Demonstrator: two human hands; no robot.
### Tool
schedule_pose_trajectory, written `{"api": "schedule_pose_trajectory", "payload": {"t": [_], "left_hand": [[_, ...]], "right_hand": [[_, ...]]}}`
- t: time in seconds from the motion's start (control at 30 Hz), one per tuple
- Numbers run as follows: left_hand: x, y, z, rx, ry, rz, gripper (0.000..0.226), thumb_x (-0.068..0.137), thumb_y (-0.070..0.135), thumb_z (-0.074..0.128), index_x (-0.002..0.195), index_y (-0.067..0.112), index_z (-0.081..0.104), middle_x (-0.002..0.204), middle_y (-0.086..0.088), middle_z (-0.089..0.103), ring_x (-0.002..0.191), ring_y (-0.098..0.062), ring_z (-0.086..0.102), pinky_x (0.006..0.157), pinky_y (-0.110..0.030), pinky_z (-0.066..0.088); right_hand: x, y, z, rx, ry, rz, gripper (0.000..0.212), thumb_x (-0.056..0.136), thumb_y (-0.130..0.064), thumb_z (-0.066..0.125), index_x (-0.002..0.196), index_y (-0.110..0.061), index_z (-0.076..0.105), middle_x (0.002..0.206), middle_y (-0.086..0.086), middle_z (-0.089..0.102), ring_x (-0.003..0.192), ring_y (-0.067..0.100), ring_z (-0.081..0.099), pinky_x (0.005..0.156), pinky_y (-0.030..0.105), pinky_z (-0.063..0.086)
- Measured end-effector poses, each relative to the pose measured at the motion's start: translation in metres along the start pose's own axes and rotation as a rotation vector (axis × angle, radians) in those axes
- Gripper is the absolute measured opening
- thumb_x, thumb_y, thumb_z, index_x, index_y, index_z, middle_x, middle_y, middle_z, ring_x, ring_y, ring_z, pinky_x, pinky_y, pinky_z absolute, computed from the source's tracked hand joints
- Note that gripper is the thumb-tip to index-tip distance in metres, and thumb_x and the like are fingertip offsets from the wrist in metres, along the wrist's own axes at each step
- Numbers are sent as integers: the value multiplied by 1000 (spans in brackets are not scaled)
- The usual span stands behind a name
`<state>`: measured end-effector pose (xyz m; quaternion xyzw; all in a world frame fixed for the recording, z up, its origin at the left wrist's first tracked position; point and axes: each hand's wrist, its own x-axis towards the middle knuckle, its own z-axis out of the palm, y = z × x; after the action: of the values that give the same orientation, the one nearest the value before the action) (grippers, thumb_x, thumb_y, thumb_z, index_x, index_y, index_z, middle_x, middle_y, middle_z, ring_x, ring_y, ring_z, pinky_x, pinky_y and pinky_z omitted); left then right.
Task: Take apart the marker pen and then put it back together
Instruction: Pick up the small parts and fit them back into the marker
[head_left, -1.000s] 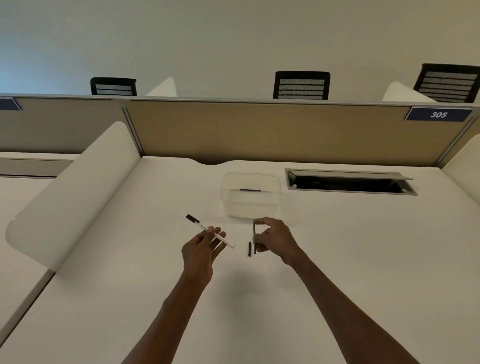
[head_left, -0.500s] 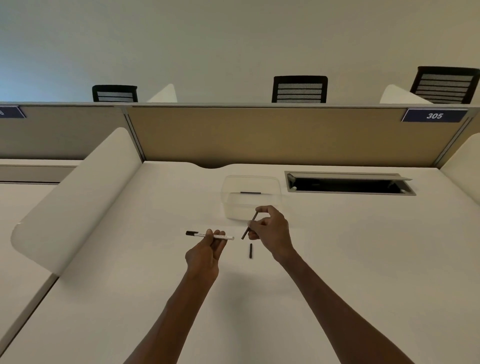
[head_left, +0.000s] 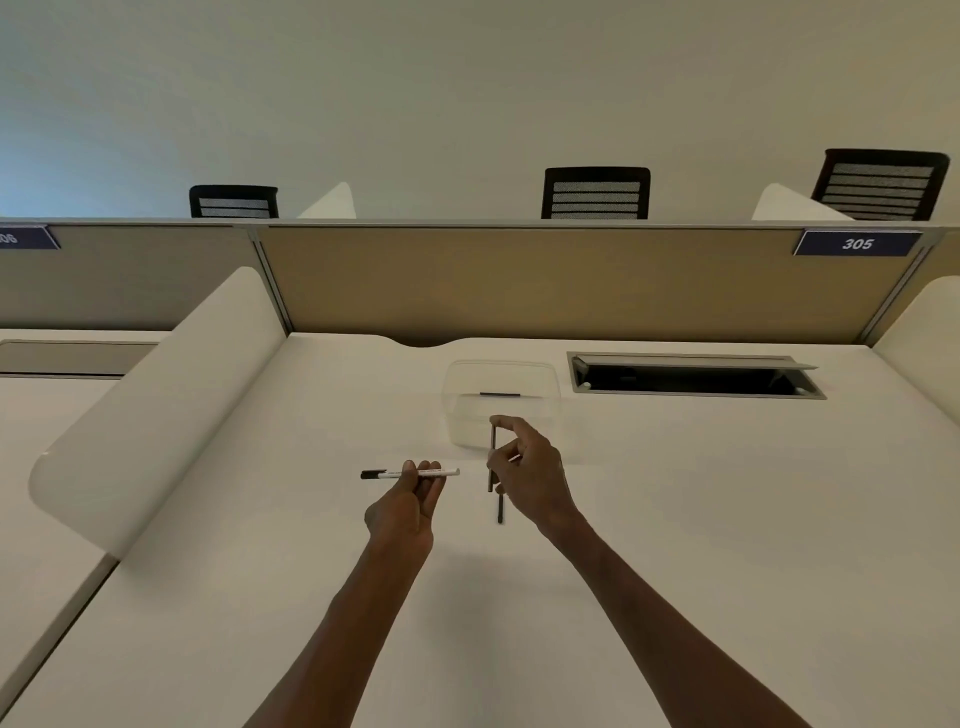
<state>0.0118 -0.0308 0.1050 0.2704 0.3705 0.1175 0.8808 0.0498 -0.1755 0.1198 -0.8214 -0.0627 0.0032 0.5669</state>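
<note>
My left hand (head_left: 408, 501) pinches the white marker barrel (head_left: 421, 473), held level with its black end pointing left and its open end pointing right. My right hand (head_left: 527, 470) grips a thin dark ink rod (head_left: 491, 457) upright between thumb and fingers, a short way right of the barrel's open end. A small dark marker piece (head_left: 500, 510) lies on the white desk (head_left: 260, 519) just below the rod, by my right palm.
A clear plastic box (head_left: 501, 402) with a dark part inside stands just behind my right hand. A cable hatch (head_left: 693, 375) lies open at the back right. A beige partition (head_left: 571, 283) closes the back; curved white dividers flank the desk.
My left hand has turned the barrel from slanted to level. My right hand lifted the rod off the desk, tilted it, then brought it upright again.
</note>
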Motion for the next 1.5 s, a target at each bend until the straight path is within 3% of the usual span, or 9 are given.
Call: {"api": "schedule_pose_trajectory", "payload": {"t": [0.2, 0.27, 0.5, 0.87, 1.07, 1.27, 1.33, 1.43, 1.5], "left_hand": [[6, 11, 0, -16, 23, 57, 10, 95, 2, 58, 90, -6, 57, 89, -17, 66, 80, -24, 70, 76, -38, 62], [7, 14, -1, -25, 19, 67, 10, 94, 3, 59, 90, -6, 57, 90, -17, 66, 81, -25, 70, 71, -37, 62], [6, 17, 0, -12, 3, 75, 9, 94, 3, 59, 92, -6, 58, 92, -18, 66, 84, -26, 70, 88, -41, 55], [-3, 10, 0, 11, -36, 42, 10, 94, 3, 60, 92, -6, 58, 91, -18, 66, 84, -27, 70, 68, -38, 62], [-9, 3, 3, -7, -92, -47, 11, 94, 4, 60, 95, -7, 59, 92, -20, 67, 86, -28, 70, 56, -33, 62], [-6, 4, 3, 246, -158, -85, 28, 95, 16, 62, 102, -10, 61, 94, -26, 70, 88, -33, 72, 58, -30, 62], [-6, 6, 0, 597, -175, 13, 32, 91, 25, 67, 96, -6, 65, 85, -19, 75, 81, -31, 75, 57, -28, 60], [-4, 4, -4, 1134, -190, 540, 22, 82, 26, 77, 94, 7, 73, 73, 2, 76, 68, -13, 73, 59, -22, 56], [-5, 1, -4, 1217, -293, 819, 23, 77, 17, 81, 98, 17, 72, 85, 10, 74, 79, -6, 70, 70, -17, 53]], "right_hand": [[-6, -5, -1, -62, -119, -9, 14, 81, -16, 67, 95, -16, 66, 72, -2, 69, 52, 12, 69, 56, 43, 61], [-7, -8, -1, -112, -134, -70, 7, 81, -16, 67, 86, -18, 71, 68, -7, 68, 57, 12, 68, 62, 36, 60], [-10, -12, 1, -197, -155, -159, 14, 81, -14, 67, 87, -19, 78, 66, -14, 65, 53, -5, 56, 54, 5, 41], [-9, -15, -3, -334, -137, -243, 18, 83, -14, 64, 95, -17, 78, 84, 3, 70, 67, 7, 55, 67, 18, 44], [-3, -21, -4, -359, -212, -288, 21, 85, -18, 71, 105, -10, 75, 89, 8, 68, 76, 9, 54, 65, 8, 35], [1, -25, -5, -492, -199, -350, 18, 91, -19, 63, 91, -7, 76, 84, 12, 65, 81, 21, 58, 70, 32, 45], [4, -24, -9, -531, -186, -345, 18, 92, -18, 62, 91, -6, 75, 86, 12, 64, 84, 22, 59, 73, 34, 47], [9, -26, -15, -567, -182, -341, 18, 91, -16, 62, 97, -6, 76, 89, 12, 63, 86, 23, 59, 75, 36, 48], [11, -27, -17, -569, -182, -345, 18, 91, -14, 62, 99, -6, 76, 90, 14, 64, 86, 23, 59, 75, 36, 48]]}}
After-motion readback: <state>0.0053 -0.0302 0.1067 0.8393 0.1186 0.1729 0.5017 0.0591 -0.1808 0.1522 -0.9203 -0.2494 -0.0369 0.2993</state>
